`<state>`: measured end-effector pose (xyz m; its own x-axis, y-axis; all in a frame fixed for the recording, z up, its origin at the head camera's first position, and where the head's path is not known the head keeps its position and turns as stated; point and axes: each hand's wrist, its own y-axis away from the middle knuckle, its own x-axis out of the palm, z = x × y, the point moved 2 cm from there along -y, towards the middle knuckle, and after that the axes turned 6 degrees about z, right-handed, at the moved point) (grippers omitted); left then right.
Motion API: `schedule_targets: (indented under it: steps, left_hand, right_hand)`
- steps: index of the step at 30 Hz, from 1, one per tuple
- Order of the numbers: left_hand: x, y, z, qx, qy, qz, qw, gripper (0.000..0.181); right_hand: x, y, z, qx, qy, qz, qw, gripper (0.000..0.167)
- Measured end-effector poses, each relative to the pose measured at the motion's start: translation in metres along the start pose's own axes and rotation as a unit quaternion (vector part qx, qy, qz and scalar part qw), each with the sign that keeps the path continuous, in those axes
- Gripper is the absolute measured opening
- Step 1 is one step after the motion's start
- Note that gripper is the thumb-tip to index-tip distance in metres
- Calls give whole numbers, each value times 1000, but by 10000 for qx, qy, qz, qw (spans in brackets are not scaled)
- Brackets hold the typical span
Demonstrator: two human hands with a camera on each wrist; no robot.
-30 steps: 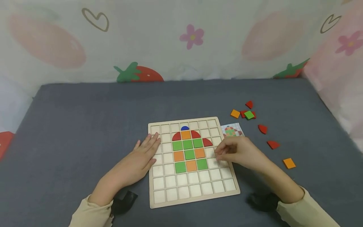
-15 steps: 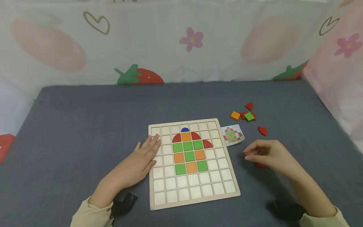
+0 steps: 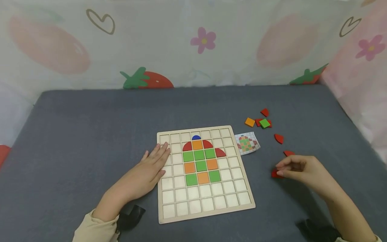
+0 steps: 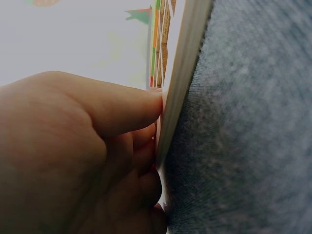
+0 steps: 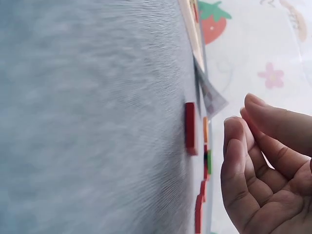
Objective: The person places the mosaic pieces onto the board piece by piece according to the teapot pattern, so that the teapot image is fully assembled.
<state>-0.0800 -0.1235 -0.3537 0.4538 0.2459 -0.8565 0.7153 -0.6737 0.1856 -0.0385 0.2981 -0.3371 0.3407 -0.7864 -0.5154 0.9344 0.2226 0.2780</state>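
A square wooden grid board (image 3: 208, 204) lies on the dark cloth, with green, orange, red and blue pieces set in its cells. My left hand (image 3: 149, 171) rests on the board's left edge, fingers straight; the left wrist view shows the thumb (image 4: 131, 109) against the edge. To the board's right, my right hand (image 3: 305, 171) hovers just over a red piece (image 3: 274, 173). In the right wrist view that red piece (image 5: 190, 129) sits on the cloth, apart from the loosely bent fingers (image 5: 236, 161). Nothing shows between thumb and fingers.
A small pattern card (image 3: 247, 143) pokes out beside the board's right edge. Beyond it lie loose pieces: an orange square (image 3: 250, 122), a green square (image 3: 264, 123) over red ones, and red curved pieces (image 3: 279, 138). A printed cloth (image 3: 229, 60) hangs behind.
My right hand has moved right, off the board, and lowered toward the red piece on the cloth. My left hand has stayed in place. The pieces on the board look the same.
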Motion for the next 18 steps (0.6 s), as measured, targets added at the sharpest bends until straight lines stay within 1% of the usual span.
schedule_targets:
  steps: [5, 10, 15, 18]
  left_hand:
    - [0, -1, 0, 40, 51, -5, 10000, 57]
    - [1, -3, -1, 79, 52, 18, 10000, 56]
    - [1, -2, 0, 35, 79, 77, 9999, 56]
    - [0, 0, 0, 11, 57, 70, 10000, 56]
  right_hand:
    - [-6, 11, -10, 272, -39, -126, 9995, 26]
    - [-20, 26, -23, 580, 27, -286, 9979, 28]
    - [-34, 37, -39, 780, 202, -382, 9960, 30]
    - [-43, 39, -47, 903, 447, -463, 9938, 31]
